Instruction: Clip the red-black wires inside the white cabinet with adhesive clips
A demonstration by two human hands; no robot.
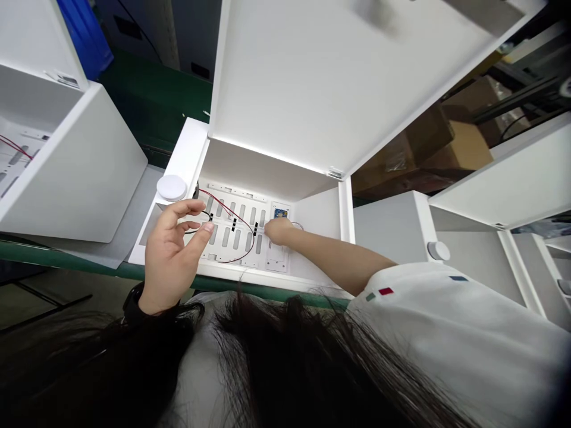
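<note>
A white box (pixel 336 217) stands before me with its broad white lid (pixel 285 83) raised. Over the box's left side, near the round white knob (pixel 171 187), is my left hand (pixel 172 255), its fingers curved and thumb apart. A black wire (pixel 191 232) runs close behind those fingers. Thin red wire (pixel 250 229) loops across the slotted white panel (pixel 236 208) inside. My right hand (pixel 279 230) reaches down to a narrow white plate (pixel 277 258), just below a small blue circuit board (pixel 281 213). Its fingers are closed, and whatever they pinch is hidden.
To the left stands another white box (pixel 84 172) with its lid up and red wires inside. More white boxes (pixel 388 226) line the right side. Cardboard boxes (pixel 468 145) lie behind them. A green work surface (pixel 156 89) runs underneath.
</note>
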